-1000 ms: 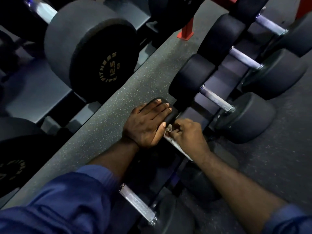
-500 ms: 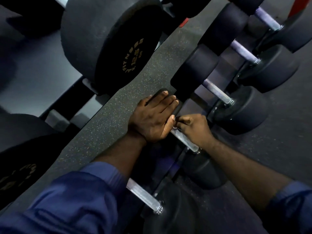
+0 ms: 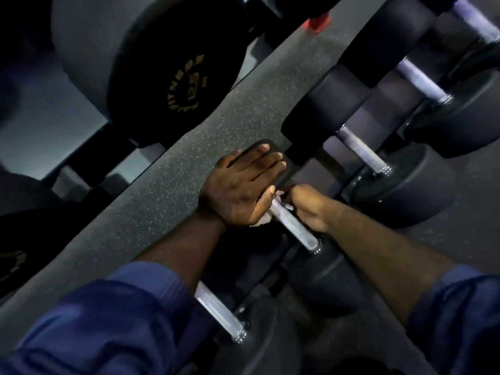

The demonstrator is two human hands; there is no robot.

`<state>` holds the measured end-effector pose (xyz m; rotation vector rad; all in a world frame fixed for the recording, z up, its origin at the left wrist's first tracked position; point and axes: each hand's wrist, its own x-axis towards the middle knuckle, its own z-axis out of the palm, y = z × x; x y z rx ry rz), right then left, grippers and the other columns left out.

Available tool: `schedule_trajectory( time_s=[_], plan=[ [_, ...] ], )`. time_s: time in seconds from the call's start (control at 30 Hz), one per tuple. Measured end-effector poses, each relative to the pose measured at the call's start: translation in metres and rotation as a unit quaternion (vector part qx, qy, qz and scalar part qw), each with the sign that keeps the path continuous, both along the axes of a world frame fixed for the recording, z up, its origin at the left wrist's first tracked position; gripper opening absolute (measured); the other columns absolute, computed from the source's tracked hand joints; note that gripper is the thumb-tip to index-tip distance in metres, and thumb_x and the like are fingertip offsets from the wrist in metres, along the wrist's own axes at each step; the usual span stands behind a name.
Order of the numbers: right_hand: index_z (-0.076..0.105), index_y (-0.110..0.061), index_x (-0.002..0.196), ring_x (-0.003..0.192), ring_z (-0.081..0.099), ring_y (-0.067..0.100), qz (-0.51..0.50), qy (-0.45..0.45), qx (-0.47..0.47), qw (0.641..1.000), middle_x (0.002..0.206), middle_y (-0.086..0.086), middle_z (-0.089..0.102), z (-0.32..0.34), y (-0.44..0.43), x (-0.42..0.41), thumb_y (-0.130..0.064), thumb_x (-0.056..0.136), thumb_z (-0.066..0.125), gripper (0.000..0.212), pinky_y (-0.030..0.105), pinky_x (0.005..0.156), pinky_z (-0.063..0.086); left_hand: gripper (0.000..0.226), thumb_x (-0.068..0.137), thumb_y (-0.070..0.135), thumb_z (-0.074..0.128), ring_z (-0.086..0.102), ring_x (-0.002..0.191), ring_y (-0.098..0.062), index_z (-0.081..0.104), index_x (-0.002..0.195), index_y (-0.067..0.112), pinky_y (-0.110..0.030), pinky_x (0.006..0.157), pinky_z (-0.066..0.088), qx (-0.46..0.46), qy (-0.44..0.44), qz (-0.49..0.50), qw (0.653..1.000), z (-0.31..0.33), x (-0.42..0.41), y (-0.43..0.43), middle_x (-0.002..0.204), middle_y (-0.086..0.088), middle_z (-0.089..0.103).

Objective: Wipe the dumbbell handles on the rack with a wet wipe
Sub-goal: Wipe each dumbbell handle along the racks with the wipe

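Note:
A row of black dumbbells with silver handles lies on a low rack. My left hand [image 3: 243, 190] rests flat, fingers straight, on the far head [image 3: 281, 177] of one dumbbell. My right hand [image 3: 308, 207] grips the top end of that dumbbell's silver handle [image 3: 295, 228], with a white wet wipe [image 3: 263, 219] bunched round the handle under my fingers. The lower half of the handle shows bare down to its near head [image 3: 324, 277].
Another dumbbell handle [image 3: 219, 312] lies nearer to me and two more handles [image 3: 362, 150] [image 3: 422, 79] lie farther along the row. A large dumbbell [image 3: 151, 63] sits on a second rack at upper left. Speckled rubber floor [image 3: 167, 190] runs between the racks.
My right hand has slid up the handle toward the far head, baring more of the handle below it. My left hand stays on the head. The view has shifted a little.

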<state>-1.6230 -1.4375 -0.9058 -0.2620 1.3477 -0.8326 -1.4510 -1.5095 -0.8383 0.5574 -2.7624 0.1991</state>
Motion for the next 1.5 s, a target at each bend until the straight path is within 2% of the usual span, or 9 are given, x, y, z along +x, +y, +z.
schedule_trajectory(
  time_s=[0.1, 0.3, 0.4, 0.53, 0.63, 0.7, 0.97, 1.33, 1.5],
  plan=[
    [0.064, -0.009, 0.091, 0.066, 0.067, 0.022, 0.035, -0.133, 0.069, 0.988, 0.075, 0.009, 0.069, 0.002, -0.010, -0.010, -0.003, 0.102, 0.038, 0.028, 0.042, 0.066, 0.058, 0.049, 0.103, 0.034, 0.048, 0.042, 0.151, -0.023, 0.060, 0.147, 0.015, -0.052, 0.108, 0.045, -0.005, -0.016, -0.003, 1.000, 0.004, 0.000, 0.003, 0.157, -0.001, 0.053],
    [0.066, 0.000, 0.094, 0.060, 0.070, 0.022, -0.035, -0.083, 0.017, 0.996, 0.086, 0.019, 0.068, 0.012, 0.009, -0.008, 0.011, 0.092, 0.054, 0.016, 0.030, 0.052, 0.058, 0.049, 0.101, 0.030, 0.050, 0.045, 0.149, -0.027, 0.062, 0.144, 0.011, -0.054, 0.105, 0.047, -0.021, -0.015, -0.007, 1.000, 0.005, -0.001, 0.001, 0.153, -0.005, 0.056],
    [0.073, -0.013, 0.081, 0.073, 0.069, 0.022, -0.033, 0.076, -0.087, 0.993, 0.087, 0.011, 0.075, 0.005, 0.022, -0.014, -0.005, 0.077, 0.084, 0.014, 0.032, 0.065, 0.059, 0.049, 0.102, 0.030, 0.048, 0.044, 0.150, -0.027, 0.061, 0.146, 0.012, -0.051, 0.108, 0.045, -0.022, -0.026, -0.001, 0.999, 0.006, -0.003, 0.001, 0.155, -0.004, 0.055],
    [0.072, -0.023, 0.070, 0.065, 0.061, -0.012, 0.069, 0.376, -0.267, 0.884, 0.065, -0.019, 0.067, 0.012, 0.037, -0.006, -0.029, 0.074, 0.091, 0.020, 0.013, 0.065, 0.046, 0.049, 0.103, 0.029, 0.048, 0.044, 0.150, -0.028, 0.060, 0.146, 0.011, -0.052, 0.106, 0.046, -0.007, -0.011, -0.010, 1.000, 0.005, 0.000, 0.001, 0.154, -0.006, 0.055],
    [0.071, -0.019, 0.071, 0.063, 0.063, -0.003, 0.083, 0.473, -0.314, 0.819, 0.062, -0.016, 0.063, 0.018, 0.041, 0.009, -0.027, 0.079, 0.085, 0.018, 0.015, 0.062, 0.047, 0.048, 0.103, 0.030, 0.048, 0.045, 0.149, -0.028, 0.060, 0.147, 0.012, -0.053, 0.105, 0.046, -0.007, 0.002, -0.018, 1.000, 0.001, -0.001, -0.001, 0.154, -0.006, 0.056],
    [0.067, -0.016, 0.071, 0.068, 0.067, 0.017, 0.095, 0.520, -0.295, 0.796, 0.068, -0.002, 0.068, 0.013, 0.039, 0.016, -0.031, 0.078, 0.081, 0.022, 0.031, 0.061, 0.054, 0.046, 0.105, 0.030, 0.046, 0.048, 0.146, -0.028, 0.062, 0.144, 0.012, -0.051, 0.102, 0.048, -0.011, 0.017, -0.019, 1.000, -0.001, 0.000, 0.001, 0.151, -0.006, 0.059],
    [0.054, -0.018, 0.057, 0.073, 0.066, 0.026, 0.311, 0.611, -0.185, 0.704, 0.068, 0.003, 0.066, 0.026, 0.066, -0.022, -0.048, 0.069, 0.084, 0.044, 0.030, 0.061, 0.049, 0.051, 0.092, 0.040, 0.049, 0.051, 0.142, -0.019, 0.067, 0.137, 0.025, -0.049, 0.112, 0.038, -0.043, 0.052, 0.109, 0.992, -0.016, -0.022, 0.025, 0.143, 0.007, 0.064],
    [0.051, -0.013, 0.055, 0.057, 0.056, 0.021, 0.167, 0.570, -0.199, 0.779, 0.053, -0.001, 0.053, 0.032, 0.027, 0.004, -0.027, 0.079, 0.079, 0.039, 0.025, 0.046, 0.033, 0.040, 0.098, 0.032, 0.053, 0.062, 0.131, -0.029, 0.073, 0.130, 0.018, -0.054, 0.113, 0.044, -0.140, 0.120, 0.058, 0.981, -0.028, -0.019, 0.022, 0.137, 0.000, 0.070],
    [0.055, -0.011, 0.067, 0.071, 0.061, 0.025, 0.446, 0.610, -0.048, 0.654, 0.069, 0.004, 0.062, 0.039, 0.050, -0.029, -0.036, 0.066, 0.087, 0.041, 0.028, 0.068, 0.052, 0.037, 0.100, 0.033, 0.054, 0.062, 0.132, -0.027, 0.074, 0.129, 0.021, -0.054, 0.114, 0.042, -0.135, 0.131, 0.066, 0.980, -0.031, -0.019, 0.023, 0.137, 0.003, 0.070]
  ],
)
